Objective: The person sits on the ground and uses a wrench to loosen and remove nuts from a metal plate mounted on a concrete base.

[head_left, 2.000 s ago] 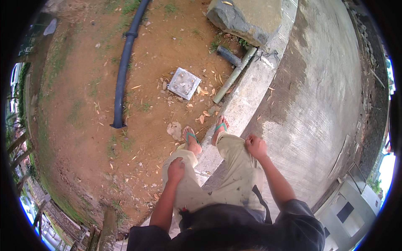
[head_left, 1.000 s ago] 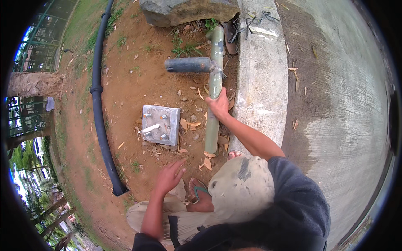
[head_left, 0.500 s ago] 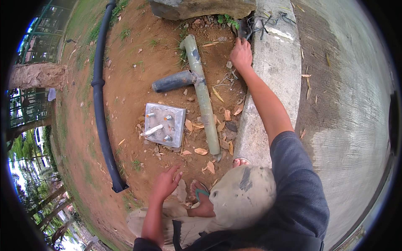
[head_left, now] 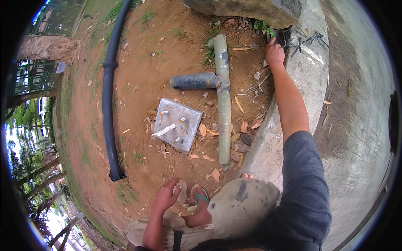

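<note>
My right hand (head_left: 275, 54) reaches far forward, down into the gap between a large grey rock (head_left: 255, 10) and the concrete kerb (head_left: 307, 77). Its fingers are closed near something dark there; what they hold, if anything, is hidden. Black wires (head_left: 307, 41) lie on the kerb beside it. Over the soil by my feet hovers my left hand (head_left: 166, 194), empty, with its fingers apart. Ahead of it sits a square concrete block (head_left: 171, 134) with several upright bolts and a white-wrapped piece. To its right lies a pale green pipe (head_left: 224, 113) with a dark side branch (head_left: 194, 80).
A long black pole (head_left: 109, 92) with a flanged base lies along the left. Dry leaves (head_left: 215, 174) and loose thin wire (head_left: 257, 87) are scattered on the brown soil. Concrete pavement (head_left: 356, 138) stretches right of the kerb. A tree trunk (head_left: 48, 48) stands at far left.
The view has turned, so the block, pipe and rock appear farther right. My right hand is still at the gap beside the rock; my left hand stays low and open.
</note>
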